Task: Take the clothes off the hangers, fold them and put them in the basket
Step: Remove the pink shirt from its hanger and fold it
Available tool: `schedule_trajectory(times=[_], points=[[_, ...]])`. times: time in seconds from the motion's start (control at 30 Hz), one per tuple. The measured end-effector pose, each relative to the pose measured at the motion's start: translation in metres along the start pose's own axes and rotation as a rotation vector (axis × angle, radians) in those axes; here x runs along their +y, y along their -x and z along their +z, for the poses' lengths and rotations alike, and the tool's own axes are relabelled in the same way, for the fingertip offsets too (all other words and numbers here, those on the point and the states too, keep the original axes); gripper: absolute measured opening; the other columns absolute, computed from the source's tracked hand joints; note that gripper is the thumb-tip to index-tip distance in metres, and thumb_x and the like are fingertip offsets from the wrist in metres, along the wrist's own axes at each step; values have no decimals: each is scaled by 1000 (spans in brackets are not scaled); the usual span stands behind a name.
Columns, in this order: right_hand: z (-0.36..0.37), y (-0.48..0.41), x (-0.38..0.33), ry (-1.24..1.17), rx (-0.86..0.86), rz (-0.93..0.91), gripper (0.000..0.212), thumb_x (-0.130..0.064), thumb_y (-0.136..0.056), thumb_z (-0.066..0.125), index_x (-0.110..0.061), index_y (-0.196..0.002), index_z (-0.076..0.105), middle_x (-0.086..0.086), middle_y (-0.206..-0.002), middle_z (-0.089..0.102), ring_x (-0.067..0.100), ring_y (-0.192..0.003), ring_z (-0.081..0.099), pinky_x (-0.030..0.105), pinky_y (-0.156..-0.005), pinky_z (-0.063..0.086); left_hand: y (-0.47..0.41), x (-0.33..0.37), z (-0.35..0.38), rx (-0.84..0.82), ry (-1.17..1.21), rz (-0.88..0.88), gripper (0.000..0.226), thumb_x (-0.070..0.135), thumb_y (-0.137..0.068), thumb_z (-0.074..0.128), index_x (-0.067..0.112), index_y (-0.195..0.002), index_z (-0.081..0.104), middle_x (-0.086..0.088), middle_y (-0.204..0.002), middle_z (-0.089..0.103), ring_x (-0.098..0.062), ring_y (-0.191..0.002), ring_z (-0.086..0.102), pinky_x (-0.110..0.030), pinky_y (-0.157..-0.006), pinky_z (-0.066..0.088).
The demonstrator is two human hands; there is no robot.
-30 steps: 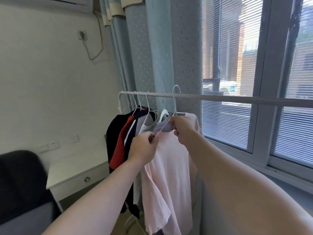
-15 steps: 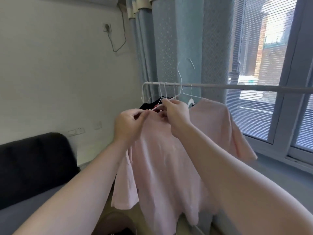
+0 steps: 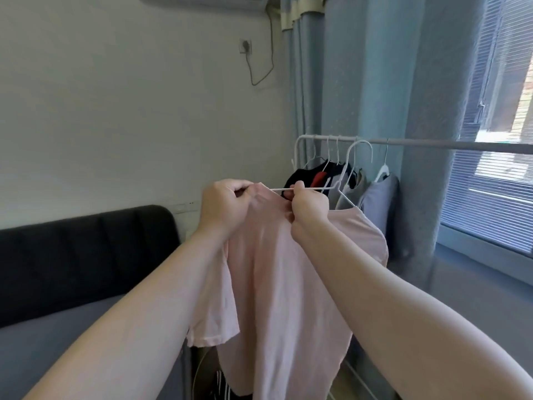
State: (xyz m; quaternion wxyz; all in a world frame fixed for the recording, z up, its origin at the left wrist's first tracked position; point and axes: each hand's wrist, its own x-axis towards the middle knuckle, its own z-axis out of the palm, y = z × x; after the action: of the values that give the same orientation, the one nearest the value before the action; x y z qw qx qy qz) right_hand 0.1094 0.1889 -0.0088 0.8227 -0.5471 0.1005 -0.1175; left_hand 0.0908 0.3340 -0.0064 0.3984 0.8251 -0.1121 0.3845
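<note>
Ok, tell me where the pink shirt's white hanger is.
Head view, centre: the white hanger is pinched in the right hand, partly inside the pink shirt, in front of the clothes rail.

- Free air on my left, above the sofa back point(image 3: 86, 241), up to the wall point(image 3: 129, 111).
- On my right the rail point(image 3: 461, 146), hung clothes point(image 3: 377, 197) and curtain point(image 3: 418, 96) block passage.
- The pink shirt point(image 3: 288, 284) with its hanger point(image 3: 314, 188) drapes straight below.

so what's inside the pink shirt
A white hanger: one arm is out at the neck, held by the right hand; the other runs under the shirt's shoulder, its end covered.
</note>
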Motion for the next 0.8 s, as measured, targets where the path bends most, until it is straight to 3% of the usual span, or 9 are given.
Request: schedule_trajectory(times=[0.23,0.33,0.4,0.5,0.6,0.7,0.8], points=[[4,3,0,-246,116,145,25,-24,-101,48,-16,-79,55,0,-62,63,11,-48,58,26,-48,44,7,-8,-18,123,34,-118,19,31,-92,67,16,-93,79,16,-77,69,-2,-75,62,-8,-68,43],[-1,-6,2,-289,175,194,25,-24,-101,46,-15,-79,55,-2,-49,61,8,-45,58,25,-45,42,9,-13,-17,160,55,-167,21,33,-92,67,17,-92,79,18,-72,67,-3,-72,62,-13,-67,43],[-7,-13,2,-317,190,230,29,-25,-102,45,-11,-79,56,-1,-55,62,9,-45,56,23,-40,39,10,-12,-15,155,60,-193,20,33,-93,66,17,-93,78,19,-73,65,0,-72,61,-6,-64,40],[-12,-16,5,-389,151,309,28,-28,-104,41,-8,-93,56,2,-68,64,13,-43,50,14,-34,31,14,-8,-6,95,86,-208,19,34,-95,62,20,-88,72,14,-73,65,-1,-71,59,-13,-64,42],[-15,-10,9,-412,89,340,23,-29,-102,45,-11,-112,55,2,-77,74,13,-44,52,15,-36,35,18,-3,5,72,99,-220,21,34,-98,57,19,-88,68,11,-75,63,-5,-72,58,-19,-65,43],[-18,-5,12,-409,33,373,20,-24,-93,59,-15,-111,60,1,-74,76,9,-42,51,18,-37,36,19,-3,12,43,100,-211,18,33,-99,56,21,-90,67,11,-77,65,-5,-74,59,-22,-69,46],[-21,-7,13,-463,-21,425,19,-22,-91,61,-18,-110,60,1,-80,77,6,-38,44,17,-36,31,22,-2,16,-2,83,-184,17,33,-98,57,22,-90,68,9,-79,66,-3,-74,59,-18,-68,45]])
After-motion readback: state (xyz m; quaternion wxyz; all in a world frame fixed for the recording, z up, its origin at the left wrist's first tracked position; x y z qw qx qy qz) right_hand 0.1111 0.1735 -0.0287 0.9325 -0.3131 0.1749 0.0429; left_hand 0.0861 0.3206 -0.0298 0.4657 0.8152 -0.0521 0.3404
